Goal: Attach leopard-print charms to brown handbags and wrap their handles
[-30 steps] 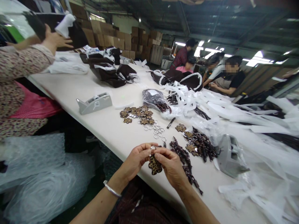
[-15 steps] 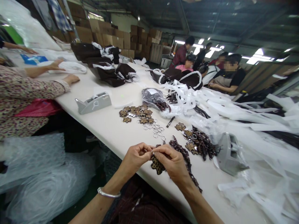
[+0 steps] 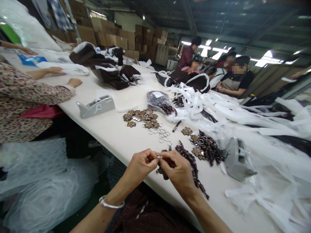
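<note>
Both hands meet at the table's near edge, pinching a small silver ring [image 3: 158, 156] between their fingertips. My left hand [image 3: 143, 163] is closed on the ring's left side, and my right hand [image 3: 177, 166] grips it from the right. Below my right fingers hangs a dark patterned piece [image 3: 162, 171], partly hidden by them. Beyond the hands lie loose silver rings [image 3: 163, 134] and a pile of leopard-print flower shapes [image 3: 143, 117]. Dark patterned straps [image 3: 189, 158] are spread beside my right hand, with more flower shapes [image 3: 198, 152] and a heap of straps [image 3: 211, 150] further right.
Grey tape dispensers stand at left [image 3: 97, 106] and right [image 3: 239, 160] on the white table [image 3: 109, 136]. Behind are a plastic bag [image 3: 159, 102], dark bags [image 3: 109, 76] and white strips [image 3: 243, 113]. A person in a floral sleeve [image 3: 31, 90] is at left; others sit behind.
The flower piece, showing its leopard face below my fingers before, is now turned and more covered by my right hand. The ring shows more clearly between the fingertips.
</note>
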`<state>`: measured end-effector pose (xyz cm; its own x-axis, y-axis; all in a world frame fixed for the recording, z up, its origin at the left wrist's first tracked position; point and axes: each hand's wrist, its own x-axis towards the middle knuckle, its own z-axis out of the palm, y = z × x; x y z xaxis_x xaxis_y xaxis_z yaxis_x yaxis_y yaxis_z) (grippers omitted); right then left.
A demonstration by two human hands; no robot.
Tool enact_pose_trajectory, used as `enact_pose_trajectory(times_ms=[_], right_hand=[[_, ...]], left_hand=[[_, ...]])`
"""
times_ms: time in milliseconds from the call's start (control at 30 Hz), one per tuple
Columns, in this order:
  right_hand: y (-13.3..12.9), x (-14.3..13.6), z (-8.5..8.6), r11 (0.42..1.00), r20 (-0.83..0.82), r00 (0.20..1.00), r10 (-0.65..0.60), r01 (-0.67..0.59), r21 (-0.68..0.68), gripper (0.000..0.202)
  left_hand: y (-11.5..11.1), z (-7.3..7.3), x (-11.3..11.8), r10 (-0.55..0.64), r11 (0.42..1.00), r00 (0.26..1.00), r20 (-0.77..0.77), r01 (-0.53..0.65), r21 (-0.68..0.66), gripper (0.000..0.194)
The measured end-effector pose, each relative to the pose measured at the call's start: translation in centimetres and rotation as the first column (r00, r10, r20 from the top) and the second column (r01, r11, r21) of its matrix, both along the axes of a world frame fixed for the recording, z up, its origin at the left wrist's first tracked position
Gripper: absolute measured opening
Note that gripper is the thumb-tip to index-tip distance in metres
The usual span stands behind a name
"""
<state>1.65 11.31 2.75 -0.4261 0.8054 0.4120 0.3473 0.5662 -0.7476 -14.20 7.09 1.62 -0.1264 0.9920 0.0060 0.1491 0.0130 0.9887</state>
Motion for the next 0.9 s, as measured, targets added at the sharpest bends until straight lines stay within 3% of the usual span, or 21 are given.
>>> enact_pose_trajectory(times_ms=[133, 267, 433, 533, 633, 700, 767, 833, 900], right_hand=[[-0.5, 0.4, -0.6, 0.989, 0.115, 0.993, 0.028, -0.044, 0.142, 0.015], [-0.5, 1.5, -1.8, 0.960, 0.236, 0.965, 0.117, -0.170, 0.221, 0.020], [-0.3, 2.9, -3.5, 0.976, 0.216, 0.962, 0.167, -0.192, 0.099, 0.024], [0.4, 3.4, -3.5, 0.989, 0.147, 0.980, 0.131, -0.119, -0.086, 0.012], [2.4, 4.5, -2.9, 0.984, 0.198, 0.980, 0.025, 0.011, -0.181, 0.010], [4.7, 5.6, -2.6, 0.975, 0.329, 0.933, -0.144, 0.190, -0.113, 0.017], [7.6, 6.7, -2.6, 0.933, 0.476, 0.818, -0.322, 0.360, 0.011, 0.023], [10.5, 7.5, -3.0, 0.898, 0.570, 0.724, -0.388, 0.436, 0.057, 0.026], [13.0, 7.7, -3.8, 0.886, 0.622, 0.685, -0.378, 0.463, 0.030, 0.027]], left_hand=[[0.0, -0.4, 0.1, -0.003, 1.000, 0.996, -0.093, 0.002, -0.016, 0.005], [-0.2, -1.3, 0.1, -0.049, 0.997, 0.998, -0.029, 0.047, -0.057, 0.010], [-0.7, -2.1, 0.1, -0.166, 0.979, 0.984, -0.063, 0.156, -0.134, 0.014], [-0.9, -2.2, -0.2, -0.255, 0.952, 0.967, 0.016, 0.254, -0.173, 0.013], [-0.9, -2.4, -0.7, -0.252, 0.940, 0.962, 0.105, 0.269, -0.211, 0.012], [-0.8, -2.6, -1.0, -0.204, 0.946, 0.969, 0.138, 0.231, -0.226, 0.011], [-0.5, -2.8, -1.2, -0.150, 0.955, 0.975, 0.165, 0.186, -0.231, 0.012], [-0.3, -3.0, -1.2, -0.111, 0.961, 0.975, 0.193, 0.155, -0.230, 0.012], [0.0, -3.1, -1.1, -0.086, 0.964, 0.971, 0.221, 0.137, -0.227, 0.013]])
